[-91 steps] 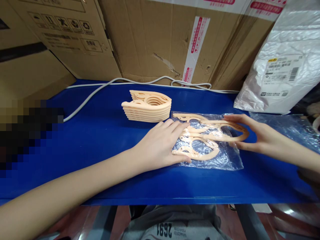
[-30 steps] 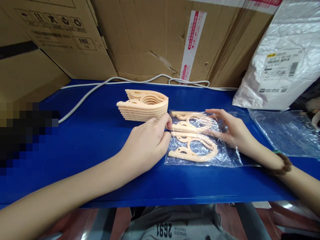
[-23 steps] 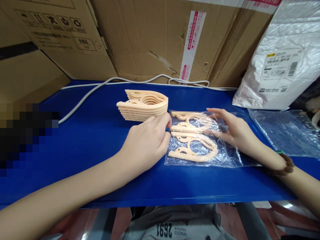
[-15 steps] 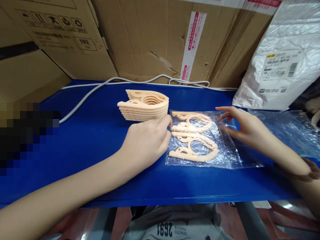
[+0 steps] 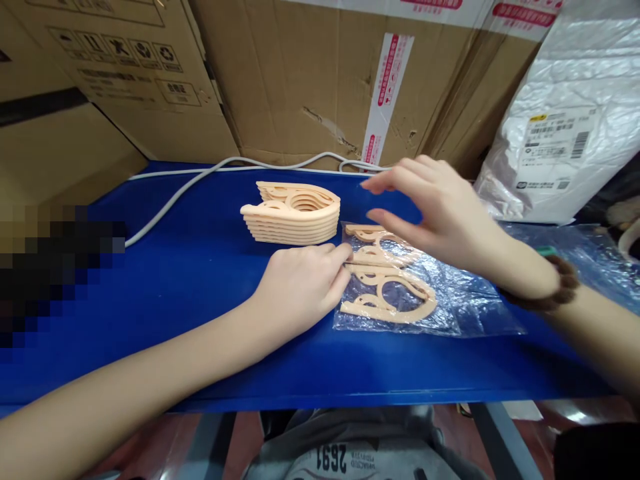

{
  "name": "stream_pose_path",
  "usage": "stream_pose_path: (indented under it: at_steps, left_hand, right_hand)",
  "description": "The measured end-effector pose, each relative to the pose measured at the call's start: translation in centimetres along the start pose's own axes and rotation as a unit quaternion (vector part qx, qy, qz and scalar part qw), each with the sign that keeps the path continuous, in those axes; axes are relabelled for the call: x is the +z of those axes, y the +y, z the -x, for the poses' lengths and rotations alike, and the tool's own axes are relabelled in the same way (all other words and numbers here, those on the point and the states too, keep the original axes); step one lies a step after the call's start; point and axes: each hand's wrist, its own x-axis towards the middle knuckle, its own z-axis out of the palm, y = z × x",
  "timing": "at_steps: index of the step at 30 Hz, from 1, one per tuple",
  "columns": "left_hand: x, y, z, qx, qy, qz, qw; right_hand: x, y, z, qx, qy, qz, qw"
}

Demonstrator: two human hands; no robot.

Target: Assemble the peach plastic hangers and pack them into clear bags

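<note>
My left hand (image 5: 303,280) is closed in a pinch at the left edge of a clear plastic bag (image 5: 470,317) lying on the table. Inside the bag lie two peach-coloured folding hangers (image 5: 417,312), folded up, one above the other. My right hand (image 5: 437,210) is in the air over the bag's far side, thumb and fingers apart with nothing between them, and it hides part of the upper hanger. Just beyond my left hand stands a neat stack of several more folded hangers (image 5: 295,228), with my right fingertips a short way to its right.
A white cable (image 5: 175,193) runs along the back of the blue table (image 5: 210,287). Cardboard boxes (image 5: 300,87) wall off the back and left. At the right, a white parcel bag (image 5: 545,180) stands behind more clear plastic (image 5: 575,260). Something pixelated covers the left edge.
My right hand has left the right side of the bag and moved up and left, over it towards the stack. My left hand keeps its place at the bag's edge.
</note>
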Motion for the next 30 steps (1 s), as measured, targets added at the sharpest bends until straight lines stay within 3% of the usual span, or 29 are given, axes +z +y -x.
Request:
stream_pose_path:
  at_steps: [4, 9, 14, 21, 25, 30]
  left_hand:
    - [0.3, -0.1, 0.0, 0.04, 0.075, 0.039, 0.996]
    - [0.8, -0.3, -0.1, 0.063, 0.078, 0.054, 0.994]
    - [1.0, -0.3, -0.2, 0.086, 0.073, 0.046, 0.993]
    - [0.9, 0.0, -0.1, 0.086, 0.048, 0.052, 0.994]
    - [0.6, 0.0, 0.1, 0.077, 0.055, 0.051, 0.994]
    - [0.1, 0.1, 0.1, 0.07, 0.057, 0.067, 0.994]
  right_hand:
    - [2.4, -1.3, -4.2, -0.053, -0.036, -0.087, 0.994]
    - [4.5, -2.0, -7.5, -0.053, -0.09, -0.127, 0.986]
    - [4.7, -2.0, -8.7, -0.043, -0.122, -0.096, 0.987]
    - [5.4, -1.4, -9.4, -0.064, -0.113, -0.095, 0.987]
    - [4.1, -1.1, -9.0, -0.061, -0.091, -0.107, 0.988]
    - [-1.1, -0.2, -5.2, -0.017, -0.088, -0.093, 0.992]
